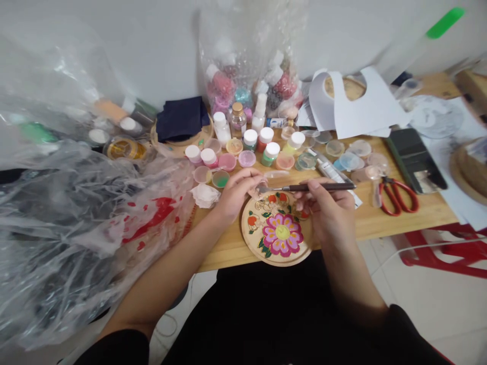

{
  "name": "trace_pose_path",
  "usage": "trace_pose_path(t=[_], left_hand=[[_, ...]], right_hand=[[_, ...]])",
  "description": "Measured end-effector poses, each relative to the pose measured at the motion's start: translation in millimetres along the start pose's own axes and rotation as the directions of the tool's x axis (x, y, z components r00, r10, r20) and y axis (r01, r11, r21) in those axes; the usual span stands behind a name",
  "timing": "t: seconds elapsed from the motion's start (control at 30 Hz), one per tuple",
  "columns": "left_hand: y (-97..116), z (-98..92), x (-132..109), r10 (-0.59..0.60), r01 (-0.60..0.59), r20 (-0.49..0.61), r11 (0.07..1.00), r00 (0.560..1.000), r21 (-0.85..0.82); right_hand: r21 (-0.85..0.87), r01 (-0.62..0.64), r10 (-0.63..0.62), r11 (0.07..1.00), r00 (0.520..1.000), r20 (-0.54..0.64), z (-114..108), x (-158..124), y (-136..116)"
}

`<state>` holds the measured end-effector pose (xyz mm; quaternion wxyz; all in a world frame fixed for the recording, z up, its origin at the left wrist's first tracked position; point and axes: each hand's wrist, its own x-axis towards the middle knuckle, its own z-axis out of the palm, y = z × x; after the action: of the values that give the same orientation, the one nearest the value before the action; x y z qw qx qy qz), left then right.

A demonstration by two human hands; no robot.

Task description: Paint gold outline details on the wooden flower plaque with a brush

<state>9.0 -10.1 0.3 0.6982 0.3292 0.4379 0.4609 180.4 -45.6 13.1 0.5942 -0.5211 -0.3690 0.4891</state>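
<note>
In the head view, my right hand (331, 208) is closed around the dark handle of a palette knife (340, 186), whose metal blade points left. The blade's tip reaches a small clear cup (255, 191), partly hidden by the fingers of my left hand (239, 192), which pinch it. Below both hands lies a round wooden plaque (253, 248) overlapping the table's front edge. On it is a painted pink flower (282, 232) with a yellow centre, green leaves and small orange shapes. A crumpled white tissue (205, 195) sits left of my left hand.
Paint jars (271, 152) and small paint cups (247, 158) crowd the table (369, 218) behind the plaque. Red-handled pliers (399, 197), a white tube (329, 167) and a phone (416, 159) lie rightward. Plastic sheeting (95, 228) covers the left. A red stool (445, 248) stands below.
</note>
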Motion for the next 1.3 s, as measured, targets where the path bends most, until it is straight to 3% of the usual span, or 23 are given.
trace_pose_path(t=[0.17, 0.37, 0.57, 0.67, 0.77, 0.97, 1.17, 1.3], left_hand=[[0, 0.4, 0, 0.0, 0.0, -0.005, 1.0, 1.0, -0.003], [1, 1.3, 0, 0.013, -0.013, -0.002, 1.0, 1.0, -0.006], [3, 3.5, -1, -0.005, 0.005, -0.016, 1.0, 1.0, -0.011], [3, 3.1, -2, -0.006, 0.006, -0.008, 1.0, 1.0, -0.011], [3, 2.7, -2, -0.016, 0.016, 0.006, 1.0, 1.0, -0.007], [4, 4.4, -2, -0.024, 0.023, -0.021, 1.0, 0.999, -0.02], [4, 4.7, -2, -0.02, 0.02, 0.005, 0.999, 1.0, -0.024], [4, 3.6, -1, -0.004, 0.004, 0.0, 1.0, 1.0, -0.015]], right_hand=[[-0.026, 0.004, -0.004, 1.0, 1.0, -0.007, -2, -2, 0], [-0.224, 0.212, -0.214, 0.951, 0.977, 0.016, 2, -11, -5], [-0.391, 0.387, -0.312, 0.835, 0.919, 0.242, 5, -18, -14], [-0.4, 0.441, -0.368, 0.804, 0.896, 0.248, 4, -20, -18], [-0.463, 0.462, -0.413, 0.756, 0.886, 0.211, 4, -19, -18], [-0.44, 0.494, -0.389, 0.749, 0.867, 0.312, 5, -18, -17], [-0.503, 0.443, -0.392, 0.742, 0.895, 0.211, 6, -17, -17], [-0.445, 0.37, -0.338, 0.816, 0.929, 0.153, 6, -12, -11]])
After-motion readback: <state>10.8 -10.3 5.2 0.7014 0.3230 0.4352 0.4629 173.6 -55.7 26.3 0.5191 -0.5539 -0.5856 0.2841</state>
